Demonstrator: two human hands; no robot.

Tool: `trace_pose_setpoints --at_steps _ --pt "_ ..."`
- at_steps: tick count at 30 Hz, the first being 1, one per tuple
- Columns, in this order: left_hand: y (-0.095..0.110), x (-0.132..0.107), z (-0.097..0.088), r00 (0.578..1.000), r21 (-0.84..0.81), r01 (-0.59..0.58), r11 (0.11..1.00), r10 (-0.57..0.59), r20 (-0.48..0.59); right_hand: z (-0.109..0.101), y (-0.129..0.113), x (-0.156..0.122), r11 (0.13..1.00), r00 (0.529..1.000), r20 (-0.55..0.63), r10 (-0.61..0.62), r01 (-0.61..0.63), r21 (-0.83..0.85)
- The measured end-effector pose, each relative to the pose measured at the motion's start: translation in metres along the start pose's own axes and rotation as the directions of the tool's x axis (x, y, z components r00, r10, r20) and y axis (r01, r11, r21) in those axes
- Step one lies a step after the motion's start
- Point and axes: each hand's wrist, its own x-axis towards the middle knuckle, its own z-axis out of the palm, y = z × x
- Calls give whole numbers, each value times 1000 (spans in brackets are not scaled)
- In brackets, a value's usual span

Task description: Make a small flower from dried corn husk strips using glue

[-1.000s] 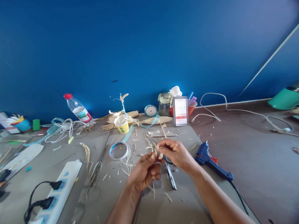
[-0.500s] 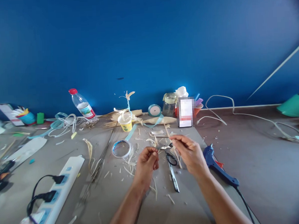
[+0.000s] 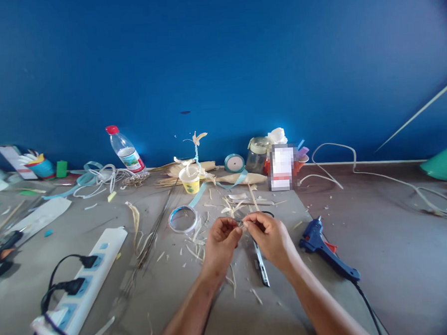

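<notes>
My left hand (image 3: 223,238) and my right hand (image 3: 266,235) meet above the middle of the table, fingertips almost touching. Both are closed in a pinch around something small and thin, mostly covered by the fingers. Just beyond the fingertips show pale husk strips (image 3: 233,205); whether they are held or lie on the table I cannot tell. Part of a black loop (image 3: 268,213), apparently a scissors handle, peeks out behind my right hand. Below that hand a utility knife (image 3: 261,268) lies on the table among pale scraps.
A roll of tape (image 3: 182,208) lies left of my hands, and a blue glue gun (image 3: 327,249) to the right. A power strip (image 3: 98,279) with black plugs is at left. Behind stand a yellow cup (image 3: 190,185), a tilted bottle (image 3: 127,155) and a jar (image 3: 256,160).
My right hand has moved left and slightly down to meet my left hand. The scissors, whose blades showed between the hands, are now largely covered. The view has shifted slightly.
</notes>
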Motion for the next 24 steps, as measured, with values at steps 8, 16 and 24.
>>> trace_pose_setpoints --at_steps 8,16,24 --pt "2 1 -3 998 -49 65 997 -65 7 -29 13 6 895 980 196 31 -115 431" --pt "3 -1 0 990 -41 123 992 -119 75 -21 16 10 966 902 379 -206 125 226" --pt "1 0 -3 998 -40 20 999 -17 56 -19 17 8 886 962 159 -220 128 446"
